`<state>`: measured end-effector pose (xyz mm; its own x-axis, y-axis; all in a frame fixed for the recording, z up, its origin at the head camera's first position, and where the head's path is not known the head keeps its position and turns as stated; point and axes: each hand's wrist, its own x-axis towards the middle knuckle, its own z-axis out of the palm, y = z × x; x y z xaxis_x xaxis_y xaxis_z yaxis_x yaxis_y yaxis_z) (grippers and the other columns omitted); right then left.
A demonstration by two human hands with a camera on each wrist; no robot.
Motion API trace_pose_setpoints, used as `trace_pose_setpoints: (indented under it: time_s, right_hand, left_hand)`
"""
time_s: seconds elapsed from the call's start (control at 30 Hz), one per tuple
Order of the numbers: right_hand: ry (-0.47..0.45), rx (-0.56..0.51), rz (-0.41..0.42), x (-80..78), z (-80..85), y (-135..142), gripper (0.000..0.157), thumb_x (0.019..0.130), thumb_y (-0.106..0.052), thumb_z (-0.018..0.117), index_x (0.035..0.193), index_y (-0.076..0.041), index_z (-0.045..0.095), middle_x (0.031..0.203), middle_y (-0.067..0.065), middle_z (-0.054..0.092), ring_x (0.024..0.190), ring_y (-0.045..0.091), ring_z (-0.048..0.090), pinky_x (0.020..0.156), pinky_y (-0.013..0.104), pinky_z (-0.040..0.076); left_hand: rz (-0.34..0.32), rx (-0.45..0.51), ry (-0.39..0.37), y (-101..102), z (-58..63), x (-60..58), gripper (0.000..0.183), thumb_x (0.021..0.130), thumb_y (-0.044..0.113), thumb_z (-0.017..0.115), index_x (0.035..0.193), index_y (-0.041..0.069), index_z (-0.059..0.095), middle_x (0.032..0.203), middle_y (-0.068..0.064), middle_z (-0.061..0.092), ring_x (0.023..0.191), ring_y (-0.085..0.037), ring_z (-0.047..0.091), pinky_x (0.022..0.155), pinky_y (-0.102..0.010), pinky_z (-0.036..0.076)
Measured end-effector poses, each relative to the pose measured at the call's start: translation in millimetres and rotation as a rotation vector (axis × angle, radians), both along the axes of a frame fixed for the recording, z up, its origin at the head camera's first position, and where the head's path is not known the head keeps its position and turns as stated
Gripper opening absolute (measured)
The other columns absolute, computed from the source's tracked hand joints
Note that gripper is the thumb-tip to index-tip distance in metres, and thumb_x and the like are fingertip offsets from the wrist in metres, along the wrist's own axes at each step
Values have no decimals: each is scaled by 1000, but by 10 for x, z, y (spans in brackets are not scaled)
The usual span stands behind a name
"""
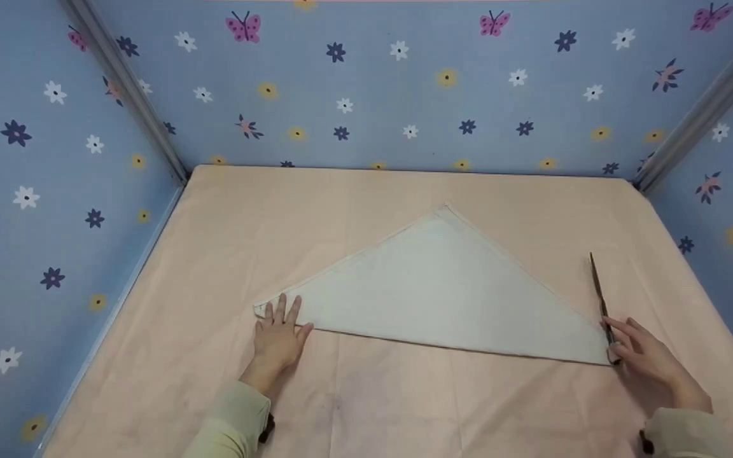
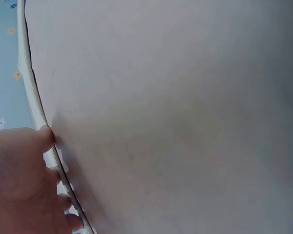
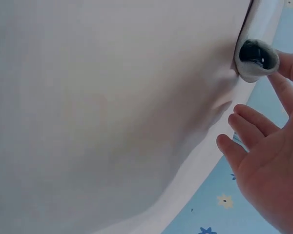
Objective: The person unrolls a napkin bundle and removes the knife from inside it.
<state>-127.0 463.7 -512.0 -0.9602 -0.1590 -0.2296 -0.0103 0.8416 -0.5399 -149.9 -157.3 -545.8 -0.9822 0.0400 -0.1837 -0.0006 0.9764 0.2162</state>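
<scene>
A pale triangular cloth (image 1: 430, 286), folded flat, lies with its long edge toward me and its peak at the back. My left hand (image 1: 277, 337) rests on its left corner, fingers spread and straight. In the left wrist view, the left fingers (image 2: 66, 202) overlap the cloth's edge (image 2: 68, 185). At the right corner, my right hand (image 1: 653, 359) pinches a narrow dark tool, apparently scissors (image 1: 598, 289), by its looped lower end. The right wrist view shows a pale-rimmed, dark-centred end (image 3: 258, 56) at the thumb and forefinger; the other right fingers (image 3: 254, 122) are extended.
A peach sheet (image 1: 366, 401) covers the table under the cloth. Blue floral panels (image 1: 392, 83) enclose the back and both sides, with grey posts (image 1: 128, 86) at the back corners.
</scene>
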Motion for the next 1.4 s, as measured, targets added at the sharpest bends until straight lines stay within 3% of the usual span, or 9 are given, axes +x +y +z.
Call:
trace_pose_setpoints:
  time_s: [0.43, 0.87, 1.23, 1.4]
  right_hand:
    - [-58, 36, -59, 59, -39, 100, 67, 92, -40, 45, 136, 7, 23, 133, 42, 4, 115, 60, 12, 85, 69, 17]
    - [-11, 57, -53, 60, -13, 45, 73, 87, -42, 53, 137, 4, 25, 134, 40, 8, 115, 60, 16, 84, 69, 19]
    - [13, 45, -138, 116, -32, 161, 70, 93, -43, 40, 137, 7, 17, 135, 39, 6, 117, 59, 9, 87, 69, 12]
    - [17, 15, -173, 151, -90, 221, 70, 95, -43, 32, 137, 8, 9, 136, 38, -3, 121, 55, -4, 89, 69, 4]
  left_hand:
    - [0, -7, -8, 0, 2, 3, 62, 94, 46, 30, 143, 10, 15, 146, -20, 6, 130, -43, 5, 99, -59, 14]
    - [-8, 12, 8, 2, -11, 10, 62, 94, 44, 32, 143, 10, 16, 145, -20, 6, 129, -43, 4, 98, -60, 14]
    - [-1, 7, 5, 4, -4, 1, 62, 94, 45, 31, 143, 10, 15, 146, -20, 7, 130, -43, 4, 98, -60, 14]
    - [-2, 0, 14, 5, -11, 8, 62, 94, 44, 33, 142, 9, 17, 145, -20, 9, 130, -43, 6, 98, -60, 15]
